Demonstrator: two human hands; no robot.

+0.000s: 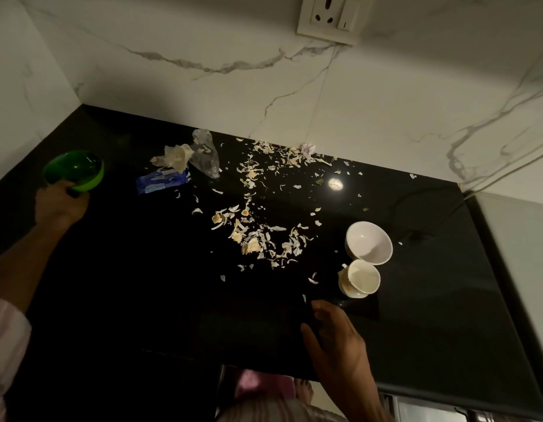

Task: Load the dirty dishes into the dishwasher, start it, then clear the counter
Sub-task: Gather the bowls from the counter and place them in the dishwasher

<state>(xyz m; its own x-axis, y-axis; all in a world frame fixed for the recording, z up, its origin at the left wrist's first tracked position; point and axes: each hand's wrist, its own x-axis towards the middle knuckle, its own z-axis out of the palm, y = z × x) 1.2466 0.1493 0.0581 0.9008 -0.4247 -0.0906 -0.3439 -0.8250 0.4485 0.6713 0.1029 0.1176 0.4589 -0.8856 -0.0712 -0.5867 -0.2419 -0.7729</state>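
Here the left hand (61, 205) grips a green bowl (74, 170), its contents unclear.

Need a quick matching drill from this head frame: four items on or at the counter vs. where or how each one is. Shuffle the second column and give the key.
Things:
1. green bowl
2. blue wrapper
3. white bowl
4. small white cup

Places or states:
A. on the counter, nearest the right hand, stained on the outside
B. held in the left hand at the far left
C. flat on the counter beside crumpled paper and clear plastic
D. tilted, just behind the small cup

Pairs: 1-B, 2-C, 3-D, 4-A
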